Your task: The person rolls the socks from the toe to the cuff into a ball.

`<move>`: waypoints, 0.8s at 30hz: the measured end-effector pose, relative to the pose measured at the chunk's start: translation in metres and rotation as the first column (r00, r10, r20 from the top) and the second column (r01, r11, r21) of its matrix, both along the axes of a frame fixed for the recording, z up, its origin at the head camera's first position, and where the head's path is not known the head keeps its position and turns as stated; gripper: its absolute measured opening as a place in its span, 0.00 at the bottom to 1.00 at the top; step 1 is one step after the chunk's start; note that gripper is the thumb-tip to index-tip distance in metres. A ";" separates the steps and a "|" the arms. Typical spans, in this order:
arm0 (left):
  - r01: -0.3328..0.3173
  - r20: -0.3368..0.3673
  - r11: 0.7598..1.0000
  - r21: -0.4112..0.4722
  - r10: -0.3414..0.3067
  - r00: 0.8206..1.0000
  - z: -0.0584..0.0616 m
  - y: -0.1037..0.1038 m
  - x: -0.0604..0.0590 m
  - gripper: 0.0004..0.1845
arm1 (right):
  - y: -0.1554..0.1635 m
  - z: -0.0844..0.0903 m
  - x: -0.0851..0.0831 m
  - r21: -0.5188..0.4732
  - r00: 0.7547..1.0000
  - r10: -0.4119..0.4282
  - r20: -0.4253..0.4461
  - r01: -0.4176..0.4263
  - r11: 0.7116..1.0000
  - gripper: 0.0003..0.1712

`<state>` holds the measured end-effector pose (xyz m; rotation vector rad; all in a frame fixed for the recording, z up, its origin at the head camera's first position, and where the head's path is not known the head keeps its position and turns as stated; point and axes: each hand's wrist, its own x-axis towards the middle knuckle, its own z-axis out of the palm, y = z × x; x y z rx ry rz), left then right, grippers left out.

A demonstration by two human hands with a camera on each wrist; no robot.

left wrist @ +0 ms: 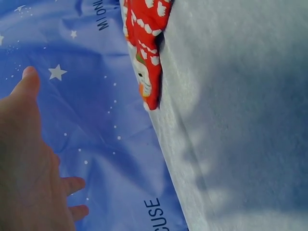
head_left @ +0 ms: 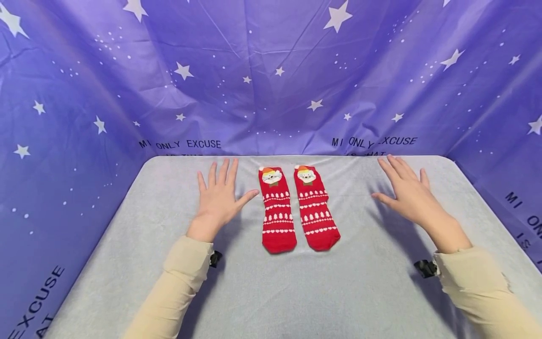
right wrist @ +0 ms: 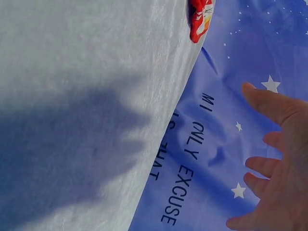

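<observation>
Two red socks lie flat side by side on the grey cloth-covered table, toes toward me. The left sock (head_left: pixel 277 212) and the right sock (head_left: pixel 315 209) both carry white tree and heart rows, with a white animal face in an orange hat near the cuff. My left hand (head_left: pixel 218 200) hovers just left of the socks, fingers spread, thumb pointing at the left one. Farther off on the other side, my right hand (head_left: pixel 408 193) is held above the table with its fingers extended. Neither hand holds anything. Each wrist view catches part of a sock (left wrist: pixel 147 43) beyond the thumb.
The table (head_left: pixel 271 296) has a soft grey cover and rounded far corners. A purple-blue curtain (head_left: pixel 262 108) with white stars and black lettering hangs behind it and along both sides. A small black device (head_left: pixel 425 268) sits at the right cuff, another (head_left: pixel 215 259) at the left.
</observation>
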<state>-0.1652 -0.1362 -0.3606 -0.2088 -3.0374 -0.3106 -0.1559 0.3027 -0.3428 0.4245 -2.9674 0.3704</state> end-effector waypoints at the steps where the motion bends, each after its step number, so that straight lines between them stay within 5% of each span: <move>1: 0.002 0.005 1.000 0.000 -0.002 1.000 0.000 0.001 0.000 0.54 | -0.001 0.000 -0.001 0.001 1.000 -0.001 0.005 0.001 1.000 0.53; 24: 0.058 0.023 0.998 0.006 -0.058 0.998 0.000 0.034 0.007 0.53 | -0.030 -0.001 -0.016 0.004 0.998 0.028 0.064 -0.028 1.000 0.53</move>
